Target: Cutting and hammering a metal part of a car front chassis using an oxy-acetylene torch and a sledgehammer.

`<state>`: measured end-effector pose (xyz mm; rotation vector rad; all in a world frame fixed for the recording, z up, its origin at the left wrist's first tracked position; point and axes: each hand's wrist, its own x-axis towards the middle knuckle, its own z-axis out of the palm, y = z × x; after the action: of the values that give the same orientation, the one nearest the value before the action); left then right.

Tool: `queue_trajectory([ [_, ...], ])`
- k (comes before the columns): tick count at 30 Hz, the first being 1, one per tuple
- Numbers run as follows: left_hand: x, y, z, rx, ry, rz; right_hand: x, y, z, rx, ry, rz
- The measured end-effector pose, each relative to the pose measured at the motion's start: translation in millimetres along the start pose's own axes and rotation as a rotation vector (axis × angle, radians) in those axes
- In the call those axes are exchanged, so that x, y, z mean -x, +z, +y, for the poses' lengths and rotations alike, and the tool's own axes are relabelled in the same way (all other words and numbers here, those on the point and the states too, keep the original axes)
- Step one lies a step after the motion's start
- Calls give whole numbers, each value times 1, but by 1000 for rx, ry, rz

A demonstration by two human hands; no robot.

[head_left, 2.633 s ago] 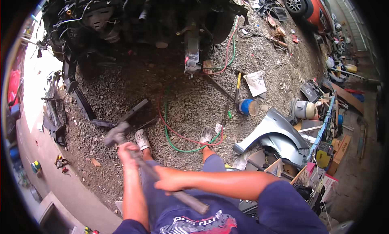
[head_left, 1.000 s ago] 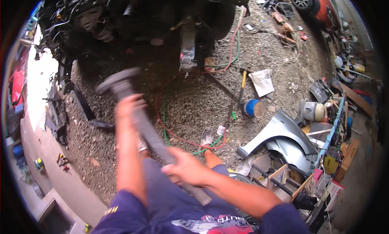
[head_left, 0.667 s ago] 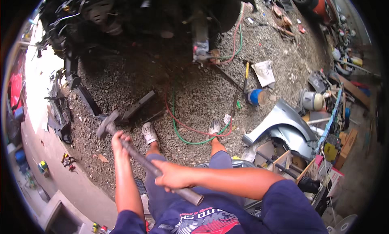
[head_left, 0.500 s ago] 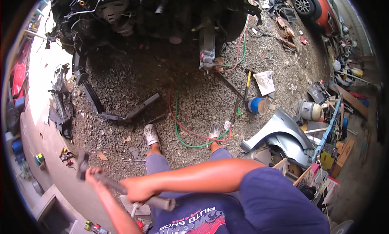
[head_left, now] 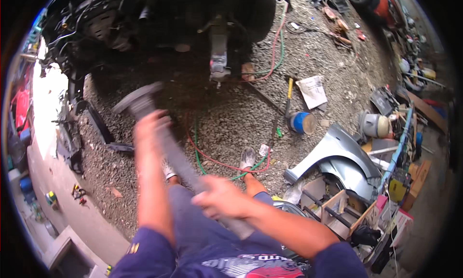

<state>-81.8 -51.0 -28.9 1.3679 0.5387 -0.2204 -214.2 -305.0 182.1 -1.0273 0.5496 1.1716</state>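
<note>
My left hand (head_left: 151, 128) is wrapped round a long grey metal bar with a wide T-shaped head (head_left: 178, 162), just below that head. Further down the shaft, my right hand (head_left: 222, 197) grips it too. The bar slants across my front, head up and to the left, its lower end over my lap. Motion smears it, so its exact kind is unclear. Beyond the head stands the dark, stripped front of a vehicle (head_left: 159, 22), with a metal frame rail end (head_left: 219, 56) jutting out over the gravel.
Red and green hoses (head_left: 226, 163) loop over the gravel by my feet. To the right lie a yellow-handled hammer (head_left: 289, 97), a blue-banded can (head_left: 303, 123), a white bag (head_left: 313, 92) and a silver fender (head_left: 337, 150). Black bumper parts (head_left: 96, 124) lie left.
Both hands have swung the bar from low on the left, up and to the right, to the front of me. My view has shifted slightly. Both hands keep their hold.
</note>
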Motion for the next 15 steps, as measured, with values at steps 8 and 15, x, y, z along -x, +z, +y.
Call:
queue_trajectory([
  [8, -39, -93, 56, 576, -444, 123, -34, 86, -22, 126, 0, -124],
  [15, 182, -413, 101, 494, -93, 761, -48, 254, -36, 503, 190, -629],
])
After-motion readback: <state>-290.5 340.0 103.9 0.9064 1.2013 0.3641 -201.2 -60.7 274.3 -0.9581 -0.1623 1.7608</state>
